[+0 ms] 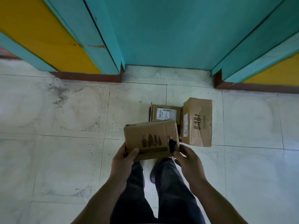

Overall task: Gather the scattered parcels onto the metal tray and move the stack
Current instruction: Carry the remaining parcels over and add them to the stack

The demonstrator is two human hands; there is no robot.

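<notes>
I hold a brown cardboard parcel [150, 138] printed with dark bottle shapes, with a torn black hole near its right edge. My left hand [123, 159] grips its lower left corner, thumb on top. My right hand [187, 159] grips its lower right corner. Beyond it on the floor lie two more parcels: a flat box with a white shipping label [166, 113] and a taller box marked "BABI" [198, 122], side by side. A dark edge shows under the labelled box; I cannot tell whether it is the metal tray.
Pale floor tiles [72, 126] stretch to both sides. A teal door recess [168, 38] with teal and yellow walls and a red-brown skirting [87, 77] stands just past the parcels. My legs in dark trousers and shoes [157, 172] are below the held box.
</notes>
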